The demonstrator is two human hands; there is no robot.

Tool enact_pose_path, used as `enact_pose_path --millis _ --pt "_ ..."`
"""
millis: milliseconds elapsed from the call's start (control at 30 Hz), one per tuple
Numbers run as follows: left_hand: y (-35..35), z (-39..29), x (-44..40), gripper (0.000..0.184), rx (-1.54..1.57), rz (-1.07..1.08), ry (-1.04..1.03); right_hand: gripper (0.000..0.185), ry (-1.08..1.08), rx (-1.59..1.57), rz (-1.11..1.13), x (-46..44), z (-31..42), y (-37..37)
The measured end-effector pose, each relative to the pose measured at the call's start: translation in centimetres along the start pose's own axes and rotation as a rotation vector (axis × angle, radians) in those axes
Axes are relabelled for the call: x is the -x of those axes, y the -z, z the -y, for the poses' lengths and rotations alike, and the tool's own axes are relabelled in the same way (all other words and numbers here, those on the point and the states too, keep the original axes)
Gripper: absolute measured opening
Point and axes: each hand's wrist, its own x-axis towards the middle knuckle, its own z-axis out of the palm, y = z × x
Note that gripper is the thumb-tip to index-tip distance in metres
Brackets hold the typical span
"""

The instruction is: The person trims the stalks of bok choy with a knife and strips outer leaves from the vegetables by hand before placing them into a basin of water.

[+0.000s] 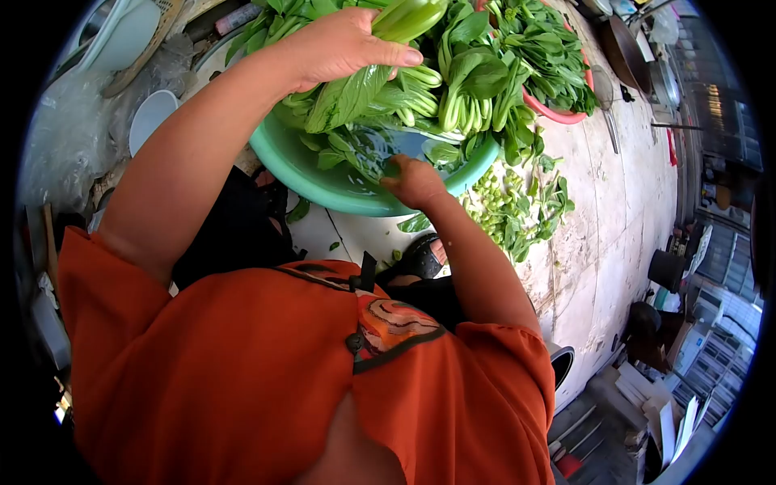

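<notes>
My left hand (347,48) is closed around the pale stalk of a bok choy (408,20), over the far side of a green plastic basin (303,179). Several more bok choy (473,101) are heaped across the basin's far part, leaves and pale stems overlapping. Inside the near rim, my right hand (416,184) is low over the water (412,144), with its fingers curled on a green leaf (391,168). Its fingertips are partly hidden. Loose leaves (343,149) lie in the water just left of it.
A red basin (566,116) full of leafy greens stands at the far right. Trimmings (505,202) litter the tiled floor (598,218) beside the green basin. Plastic bags (73,145) and a white bowl (153,117) are on the left. My sandalled foot (424,257) is near the basin.
</notes>
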Motion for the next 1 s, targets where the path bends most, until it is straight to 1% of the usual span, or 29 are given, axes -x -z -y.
enact_pose_path --millis 67,167,233,300,333,367,400,433,500,533,600,633,700,733,767,833,867,900,967,1000 --pt "0.4 -0.1 0.1 0.03 -0.014 -0.006 0.002 0.051 -0.022 -0.053 0.028 -1.5 0.4 -3.4" --pt "0.9 0.3 0.3 0.029 -0.013 -0.018 0.038 0.046 -0.021 -0.048 0.067 -2.3 1.0 -4.6" --pt "1.4 0.6 0.3 0.028 -0.047 -0.028 0.042 0.044 -0.056 -0.031 0.053 -1.8 0.5 -2.8" --pt "1.8 0.5 0.4 0.033 -0.064 0.004 0.028 0.042 -0.147 -0.005 -0.129 -1.7 0.3 -0.7" --pt "1.9 0.5 0.4 0.033 -0.058 -0.001 0.024 0.04 -0.18 0.058 -0.129 -1.4 0.2 0.0" --pt "2.0 0.2 0.4 0.037 -0.147 0.022 0.051 0.04 -0.181 0.064 -0.129 -0.8 0.5 0.9" --pt "2.0 0.0 0.5 0.041 -0.235 0.047 0.079 0.038 -0.109 0.1 -0.159 -0.3 0.8 1.6" --pt "1.9 0.1 0.6 0.041 -0.229 0.046 0.077 0.037 -0.038 0.138 -0.187 0.3 1.1 2.3" --pt "1.6 0.0 0.9 0.047 -0.322 0.085 0.094 0.037 -0.017 0.159 -0.181 2.0 2.9 5.5" --pt "1.4 0.1 0.8 0.047 -0.317 0.084 0.087 0.036 -0.002 0.081 -0.187 2.8 3.5 7.0" --pt "0.9 0.2 0.7 0.047 -0.377 0.217 0.126 0.032 0.038 -0.082 -0.223 4.5 3.9 9.1" --pt "0.6 0.3 0.7 0.047 -0.377 0.22 0.12 0.029 0.05 -0.165 -0.237 5.2 3.8 9.6" --pt "-0.1 0.2 0.8 0.048 -0.336 0.328 0.132 0.024 0.045 -0.401 -0.285 6.6 4.1 10.5" --pt "-0.6 0.1 1.0 0.049 -0.273 0.371 0.139 0.02 0.058 -0.534 -0.269 7.4 4.3 10.9" --pt "-1.2 0.3 1.2 0.049 -0.277 0.375 0.133 0.02 0.056 -0.534 -0.277 7.8 4.3 11.0" --pt "-2.6 1.2 1.2 0.049 -0.222 0.472 0.167 0.02 0.174 -0.937 -0.35 8.3 4.5 11.2" --pt "-3.2 1.4 1.3 0.048 -0.142 0.51 0.193 0.024 0.214 -0.999 -0.359 8.7 4.8 11.6" --pt "-3.6 1.5 1.3 0.048 -0.151 0.516 0.189 0.024 0.216 -1.003 -0.37 8.9 4.9 11.9" --pt "-4.2 1.8 1.3 0.049 0.03 0.448 0.199 0.025 0.241 -1.106 -0.411 9.5 4.8 12.4" --pt "-4.4 1.9 1.2 0.053 0.104 0.441 0.192 0.025 0.243 -1.14 -0.43 9.7 4.7 12.5"
